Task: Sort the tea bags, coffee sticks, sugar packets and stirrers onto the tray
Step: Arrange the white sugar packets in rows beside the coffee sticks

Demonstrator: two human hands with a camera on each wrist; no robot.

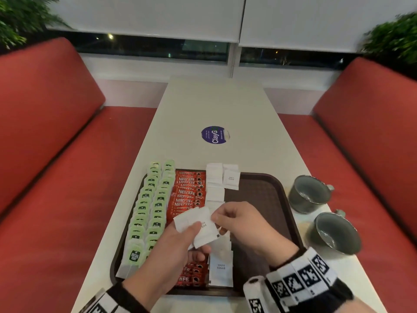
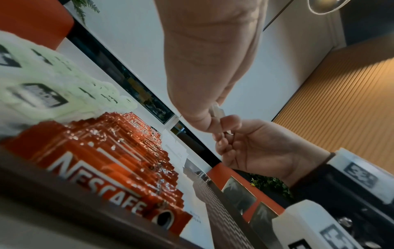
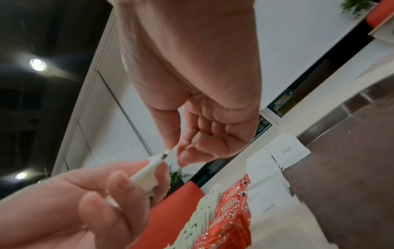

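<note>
Both hands are up over the middle of the brown tray (image 1: 266,190), working a small fan of white sugar packets (image 1: 198,224). The left hand (image 1: 178,247) has its grip closed around the lower edge of that fan, thumb on top and fingers curled beneath, packets splaying up and to the right. The right hand (image 1: 239,220) comes in from the other side, thumb and forefinger pinching the upper right edge of one packet marked WHITE SUGAR; the right wrist view shows the packets edge-on between the two hands. Below them the tray is filling in columns: two rows of green tea bags (image 1: 149,211) along the left edge, overlapping like shingles, then a row of red Nescafé coffee sticks (image 1: 189,190) just beside them, then a line of laid sugar packets (image 1: 215,188) running from the far rim toward the near rim, with one more packet (image 1: 231,179) started beside it at the far end. The right part of the tray shows bare brown surface. On the white table (image 1: 214,105), right of the tray, stand two grey-green mugs (image 1: 309,195), one nearer than the other, and a round blue sticker (image 1: 214,134) sits farther up the table.
</note>
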